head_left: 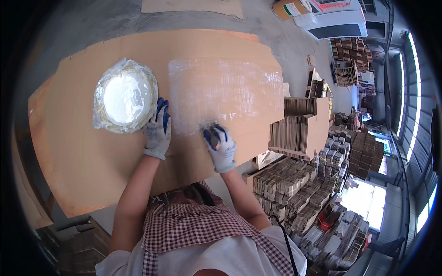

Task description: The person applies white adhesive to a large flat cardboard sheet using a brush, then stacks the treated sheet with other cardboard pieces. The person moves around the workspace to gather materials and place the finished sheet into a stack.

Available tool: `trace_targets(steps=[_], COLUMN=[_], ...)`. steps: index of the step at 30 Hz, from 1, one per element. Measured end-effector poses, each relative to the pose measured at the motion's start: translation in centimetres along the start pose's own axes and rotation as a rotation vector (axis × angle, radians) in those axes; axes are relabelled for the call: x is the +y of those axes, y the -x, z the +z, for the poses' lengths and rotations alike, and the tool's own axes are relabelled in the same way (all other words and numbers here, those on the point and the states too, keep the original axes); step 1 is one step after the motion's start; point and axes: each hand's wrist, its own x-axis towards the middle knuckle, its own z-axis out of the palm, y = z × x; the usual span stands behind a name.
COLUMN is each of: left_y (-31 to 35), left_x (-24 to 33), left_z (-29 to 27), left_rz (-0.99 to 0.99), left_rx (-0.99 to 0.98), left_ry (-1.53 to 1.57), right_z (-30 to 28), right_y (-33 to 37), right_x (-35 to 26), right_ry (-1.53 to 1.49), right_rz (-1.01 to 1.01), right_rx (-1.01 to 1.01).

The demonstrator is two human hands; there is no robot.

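Head view: brown cardboard point(64, 152) spanning left and centre; risking shifting under hard rubbing. Pale smeared patch point(230, 87) lying upper centre. Plastic-lined basin point(99, 112) of white stuff sitting upper left, risking spilling if bumped. Left hand point(158, 130) resting at its right edge, fingers straight, gripping nothing visible. Right hand point(222, 149), mid-frame, clamping blurred dark wad point(209, 124); loose hold risking slipping.
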Motion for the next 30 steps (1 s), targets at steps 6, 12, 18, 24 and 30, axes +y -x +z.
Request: trace_targets(steps=[6, 12, 18, 24, 30], left_y=[-0.7, -0.5, -0.4, -0.6, -0.1], left_x=[0.9, 1.2, 0.8, 0.8, 0.9], left_z=[0.6, 0.4, 0.5, 0.4, -0.2], left_rz=[0.000, 0.016, 0.051, 0.096, 0.171], left_rx=[0.016, 0.044, 0.083, 0.101, 0.075], left_ry=[0.023, 0.032, 0.035, 0.030, -0.028], right_z=[-3.6, -3.4, -5.3, -4.1, -7.8], right_y=[-3.9, -3.0, -3.4, -1.4, -3.3], right_x=[6.7, 5.7, 9.1, 3.9, 10.3], right_ry=[0.138, -0.070, -0.187, -0.194, -0.063], right_rz=[0.363, 0.300, 0.441, 0.269, 0.359], right_rx=[0.166, 0.089, 0.280, 0.072, 0.215])
